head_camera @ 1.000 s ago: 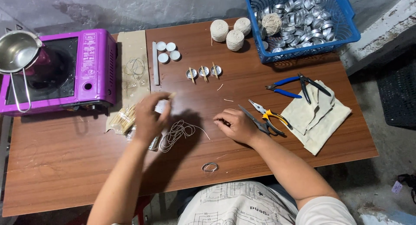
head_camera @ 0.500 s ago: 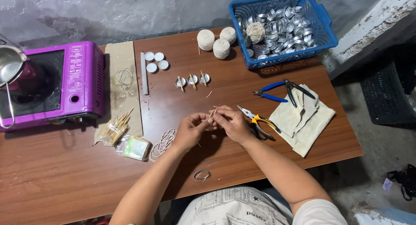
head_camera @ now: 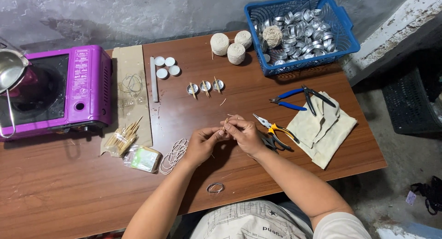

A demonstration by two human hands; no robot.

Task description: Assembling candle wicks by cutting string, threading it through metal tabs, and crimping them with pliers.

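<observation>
My left hand (head_camera: pixel 202 142) and my right hand (head_camera: pixel 244 134) meet over the middle of the brown table (head_camera: pixel 69 193). Together their fingertips pinch a small thin wooden stick (head_camera: pixel 225 124) that points up between them. A loose coil of white string (head_camera: pixel 174 155) lies just left of my left hand. Yellow-handled pliers (head_camera: pixel 275 130) rest on the table right beside my right hand. A small wire ring (head_camera: pixel 215 188) lies near the table's front edge.
A purple portable stove (head_camera: pixel 55 89) with a metal pot (head_camera: pixel 10 68) stands at the left. Cardboard strip (head_camera: pixel 133 73), bundle of sticks (head_camera: pixel 122 138), small packet (head_camera: pixel 143 159), three white discs (head_camera: pixel 165 66), three metal cups (head_camera: pixel 205 86), three string balls (head_camera: pixel 230 45), blue basket (head_camera: pixel 343 34) of metal cups, blue pliers (head_camera: pixel 294 98), cloth (head_camera: pixel 324 128).
My left hand left the string and stick bundle at the left and came to the middle. Both hands now hold the stick together. The camera view shifted slightly.
</observation>
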